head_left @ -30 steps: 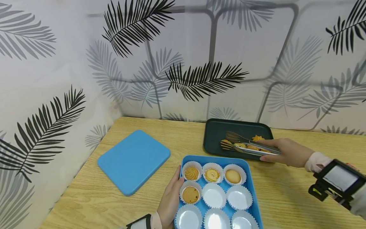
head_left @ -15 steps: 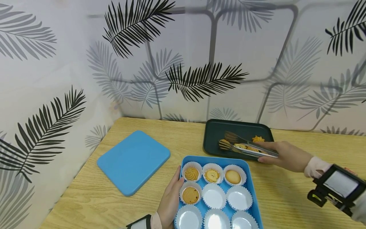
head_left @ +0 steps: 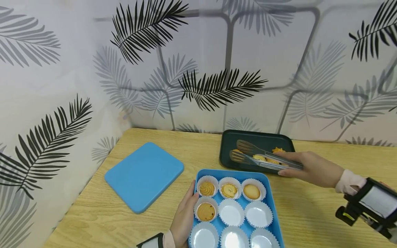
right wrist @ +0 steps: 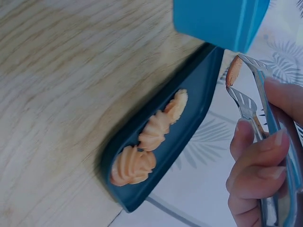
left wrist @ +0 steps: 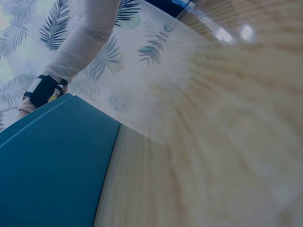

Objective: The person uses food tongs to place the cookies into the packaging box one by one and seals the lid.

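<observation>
In the head view, my right hand (head_left: 313,168) grips metal serving tongs (head_left: 276,160) over the dark tray (head_left: 227,151). The right wrist view shows a thin brown cookie (right wrist: 233,71) pinched between the tong tips, apart from several pale piped cookies (right wrist: 154,132) lying in the tray. My left hand (head_left: 184,215) lies along the left wall of a blue box (head_left: 274,217), its fingers straight and thumb at the rim. White paper cups fill the box. The back row holds three cookies (head_left: 229,190), and a speckled cookie (head_left: 206,211) sits in the middle-left cup.
A flat blue lid (head_left: 144,175) lies on the wooden table (head_left: 108,220), left of the box. The tray stands just behind the box, close to a leaf-patterned curtain (head_left: 198,69). The remaining paper cups (head_left: 258,214) in the box hold nothing.
The tongs have shifted left over the tray, toward its left end, with the cookie between their tips. My left hand and the box stay in place.
</observation>
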{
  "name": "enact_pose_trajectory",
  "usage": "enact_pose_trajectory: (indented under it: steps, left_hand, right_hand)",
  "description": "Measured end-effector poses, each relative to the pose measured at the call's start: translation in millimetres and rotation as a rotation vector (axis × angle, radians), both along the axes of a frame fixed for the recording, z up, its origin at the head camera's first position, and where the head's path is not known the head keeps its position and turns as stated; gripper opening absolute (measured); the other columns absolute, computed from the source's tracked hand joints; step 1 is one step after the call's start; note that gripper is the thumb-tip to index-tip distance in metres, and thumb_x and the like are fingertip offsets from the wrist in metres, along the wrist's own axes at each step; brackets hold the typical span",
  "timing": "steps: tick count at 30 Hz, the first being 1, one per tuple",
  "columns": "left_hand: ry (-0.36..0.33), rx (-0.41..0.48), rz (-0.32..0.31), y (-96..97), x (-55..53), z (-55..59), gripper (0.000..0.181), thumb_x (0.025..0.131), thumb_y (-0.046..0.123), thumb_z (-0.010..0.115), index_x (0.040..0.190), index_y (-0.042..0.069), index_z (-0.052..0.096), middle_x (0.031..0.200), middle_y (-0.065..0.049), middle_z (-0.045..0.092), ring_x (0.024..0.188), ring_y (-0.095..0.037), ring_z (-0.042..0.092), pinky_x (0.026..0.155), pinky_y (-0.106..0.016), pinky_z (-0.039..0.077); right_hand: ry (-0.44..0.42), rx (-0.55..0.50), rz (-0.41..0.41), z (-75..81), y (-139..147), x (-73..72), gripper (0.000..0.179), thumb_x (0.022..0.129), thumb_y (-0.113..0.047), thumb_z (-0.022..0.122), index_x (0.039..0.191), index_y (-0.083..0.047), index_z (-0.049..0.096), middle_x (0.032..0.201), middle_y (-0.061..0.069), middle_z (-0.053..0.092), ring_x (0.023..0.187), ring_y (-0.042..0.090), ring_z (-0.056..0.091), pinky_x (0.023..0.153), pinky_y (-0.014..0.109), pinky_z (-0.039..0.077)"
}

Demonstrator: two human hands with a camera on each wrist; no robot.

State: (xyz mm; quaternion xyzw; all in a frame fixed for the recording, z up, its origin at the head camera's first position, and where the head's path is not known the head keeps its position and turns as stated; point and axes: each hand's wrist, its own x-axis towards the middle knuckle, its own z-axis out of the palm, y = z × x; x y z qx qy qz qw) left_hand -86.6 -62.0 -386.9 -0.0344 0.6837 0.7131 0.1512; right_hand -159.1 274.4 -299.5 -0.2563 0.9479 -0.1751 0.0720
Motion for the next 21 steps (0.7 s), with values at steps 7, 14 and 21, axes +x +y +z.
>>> enact_pose_trajectory:
  steps: [7,14,21]
  left_hand:
    - [-0.006,-0.003,0.000,-0.2,0.0,-0.6,0.059,0.106,0.033,0.030,0.157,0.011,0.010,0.163,-0.014,0.008,0.148,-0.039,0.001,0.115,-0.064,0.003]
    - [-0.001,0.002,-0.005,0.0,0.1,-0.9,0.059,0.106,0.032,0.029,0.157,0.010,0.009,0.163,-0.014,0.007,0.148,-0.038,0.001,0.115,-0.063,0.003]
    - [0.014,-0.015,-0.006,0.0,-2.3,-2.5,0.058,0.106,0.032,0.027,0.156,0.009,0.008,0.162,-0.016,0.006,0.147,-0.040,0.000,0.114,-0.064,0.003]
  right_hand:
    - [-0.039,-0.053,-0.001,6.8,-5,13.0,0.064,0.094,-0.035,0.063,0.142,0.003,0.045,0.057,-0.012,0.039,0.041,0.001,0.028,0.050,0.021,0.036]
    - [-0.081,-0.087,0.051,11.3,-11,25.4,0.062,0.095,-0.035,0.061,0.143,0.001,0.044,0.058,-0.013,0.037,0.039,-0.001,0.026,0.046,0.020,0.036]
    - [-0.100,-0.082,0.108,9.6,-15,33.4,0.064,0.094,-0.038,0.061,0.141,0.002,0.046,0.077,-0.012,0.056,0.046,-0.002,0.036,0.049,0.019,0.038]
